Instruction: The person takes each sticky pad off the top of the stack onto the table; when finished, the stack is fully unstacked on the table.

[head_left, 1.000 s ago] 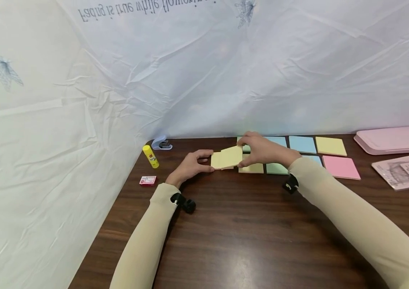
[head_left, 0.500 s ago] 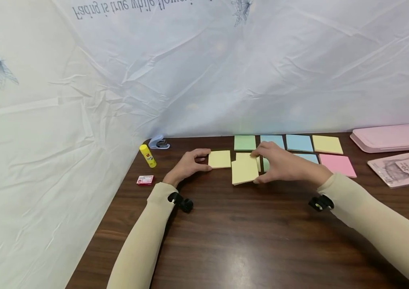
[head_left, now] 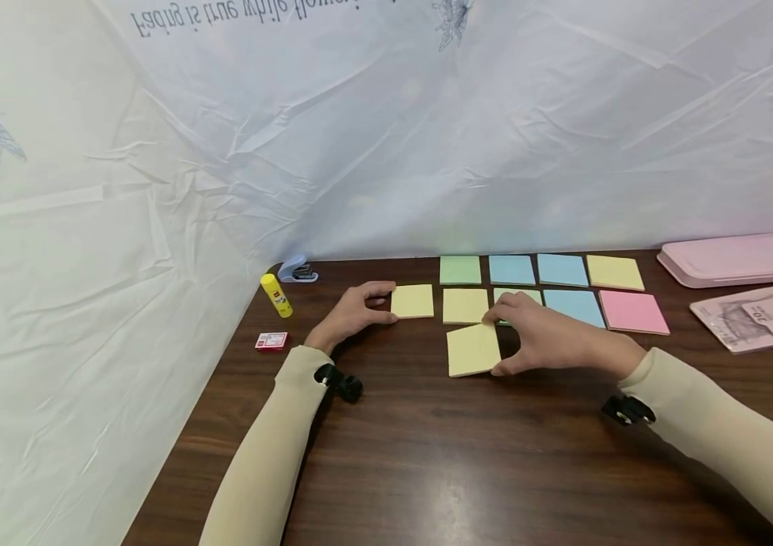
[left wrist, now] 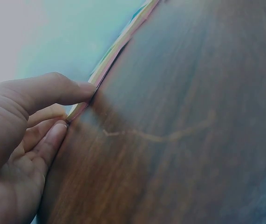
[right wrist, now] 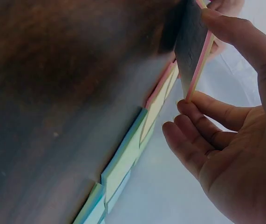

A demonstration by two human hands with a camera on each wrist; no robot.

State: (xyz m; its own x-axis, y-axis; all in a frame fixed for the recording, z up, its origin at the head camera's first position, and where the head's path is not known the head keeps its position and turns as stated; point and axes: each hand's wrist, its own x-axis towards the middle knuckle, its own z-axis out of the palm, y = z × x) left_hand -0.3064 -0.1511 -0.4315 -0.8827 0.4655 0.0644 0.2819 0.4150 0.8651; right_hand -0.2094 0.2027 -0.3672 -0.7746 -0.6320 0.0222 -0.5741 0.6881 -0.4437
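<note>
We see a dark wood table [head_left: 468, 455] against wrinkled white sheeting [head_left: 154, 189]. Our right hand [head_left: 550, 341] pinches 1 yellow pad [head_left: 472, 349]; our left hand [head_left: 352, 315] pinches another pad [head_left: 413, 301]. A green pad [head_left: 519, 294] is half hidden.

The green sticky pad [head_left: 516, 297] just right of the middle yellow pad [head_left: 465, 305] is mostly hidden behind the right hand [head_left: 546, 339]. The pink tray [head_left: 741, 260] and the printed pink card [head_left: 762, 315] beside it are cut off by the head view's right edge; the card's print is too small to read.
</note>
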